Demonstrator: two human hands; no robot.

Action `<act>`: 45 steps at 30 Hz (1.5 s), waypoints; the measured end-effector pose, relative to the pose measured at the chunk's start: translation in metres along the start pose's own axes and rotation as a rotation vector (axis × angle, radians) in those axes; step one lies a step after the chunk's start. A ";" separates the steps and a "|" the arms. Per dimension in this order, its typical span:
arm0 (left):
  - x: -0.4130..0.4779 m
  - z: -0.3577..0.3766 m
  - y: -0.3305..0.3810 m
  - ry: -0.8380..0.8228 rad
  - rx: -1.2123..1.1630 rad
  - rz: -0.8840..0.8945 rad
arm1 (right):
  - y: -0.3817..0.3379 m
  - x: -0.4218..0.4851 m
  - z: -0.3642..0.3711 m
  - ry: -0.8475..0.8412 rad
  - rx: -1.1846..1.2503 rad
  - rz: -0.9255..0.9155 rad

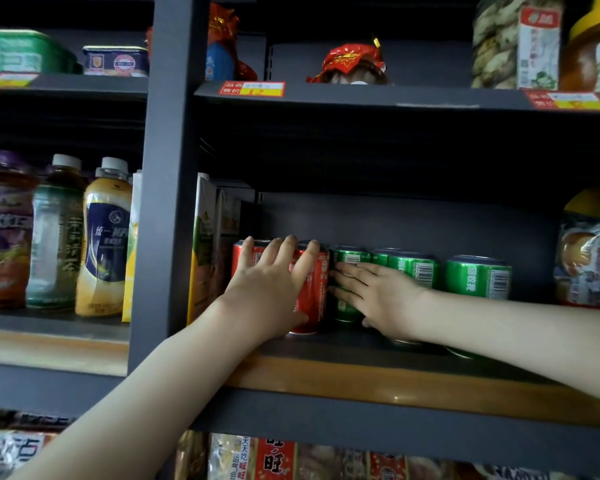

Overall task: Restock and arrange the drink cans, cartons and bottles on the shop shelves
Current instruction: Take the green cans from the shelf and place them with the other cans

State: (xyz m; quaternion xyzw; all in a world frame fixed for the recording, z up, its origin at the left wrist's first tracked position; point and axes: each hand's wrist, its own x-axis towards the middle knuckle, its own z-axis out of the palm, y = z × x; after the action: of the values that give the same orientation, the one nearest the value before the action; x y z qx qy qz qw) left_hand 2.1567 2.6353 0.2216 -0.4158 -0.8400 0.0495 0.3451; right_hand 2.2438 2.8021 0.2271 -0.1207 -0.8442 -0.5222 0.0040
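On the middle shelf (361, 379) red cans (314, 299) stand at the left of a row, with green cans (478, 277) to their right. My left hand (271, 282) lies flat against the fronts of the red cans, fingers spread and straight, thumb low by the front can's base. My right hand (378, 296) rests across the nearest green can (343, 311), fingers pointing left toward the red cans. It hides most of that can and the one behind its palm. Tall drink cartons (205, 244) stand just left of the red cans.
A dark upright post (163, 202) divides the bays. Drink bottles (106, 237) fill the left bay. Wrapped bread packs (586, 251) sit right of the green cans. The shelf above holds jars and tins (513, 43). Snack bags (274, 459) lie below.
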 end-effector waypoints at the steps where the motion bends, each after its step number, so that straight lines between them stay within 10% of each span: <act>1: 0.000 0.000 0.000 -0.001 -0.002 0.001 | 0.001 -0.002 -0.001 0.024 0.028 -0.009; 8: 0.001 -0.001 0.002 -0.021 -0.003 -0.007 | 0.046 -0.054 -0.013 0.497 0.395 0.037; 15: 0.001 -0.003 0.001 -0.018 0.038 0.003 | 0.080 -0.107 0.029 0.062 0.965 0.590; 26: -0.002 -0.011 -0.008 0.063 -0.039 0.063 | 0.050 -0.117 -0.015 0.434 1.421 0.375; 45: -0.015 -0.010 -0.016 0.012 -0.186 0.067 | 0.023 -0.038 -0.036 0.244 0.629 0.167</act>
State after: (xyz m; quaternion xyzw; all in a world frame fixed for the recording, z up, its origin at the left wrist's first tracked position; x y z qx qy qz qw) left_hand 2.1584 2.6119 0.2270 -0.4743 -0.8244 -0.0196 0.3081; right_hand 2.2810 2.7728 0.2585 -0.1190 -0.9443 -0.2449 0.1848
